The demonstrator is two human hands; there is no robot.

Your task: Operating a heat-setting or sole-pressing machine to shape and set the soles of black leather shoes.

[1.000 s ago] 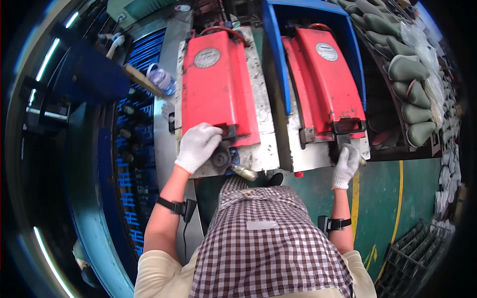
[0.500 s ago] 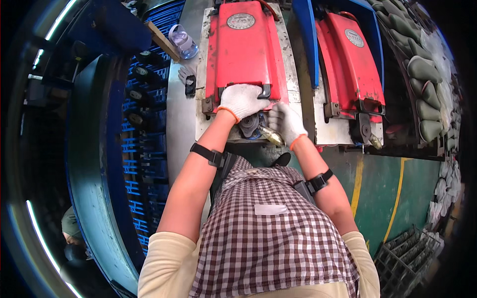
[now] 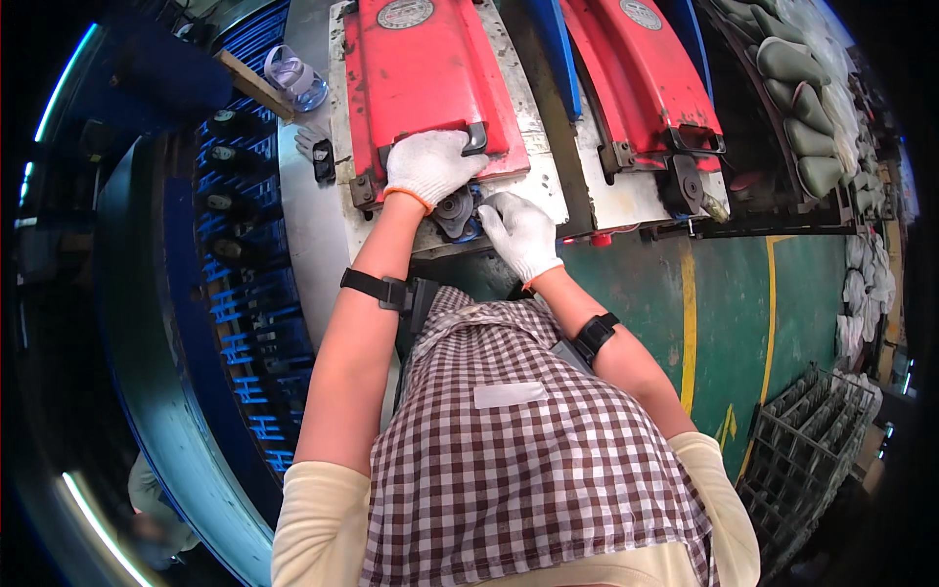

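A red machine cover [image 3: 430,73] lies over a metal plate in front of me. My left hand [image 3: 432,168], in a white knit glove with an orange cuff, is closed around the black handle [image 3: 476,139] at the cover's near edge. Below it sits a dark round latch [image 3: 452,209] with a blue part beside it. My right hand [image 3: 524,235], gloved the same way, is at the latch's right side with its fingers curled. What those fingers hold is hidden behind the glove.
A second red cover [image 3: 641,83] with a similar latch [image 3: 687,184] stands to the right, between blue panels. A clear bottle [image 3: 298,78] and a grey glove [image 3: 311,139] lie at left. Grey-green padded shapes [image 3: 810,122] fill the far right, above a wire crate [image 3: 812,460].
The view has shifted, so the machines sit further left and higher. My right hand has come in to the latch and covers the lever handle seen before. My left hand stays on the cover's handle.
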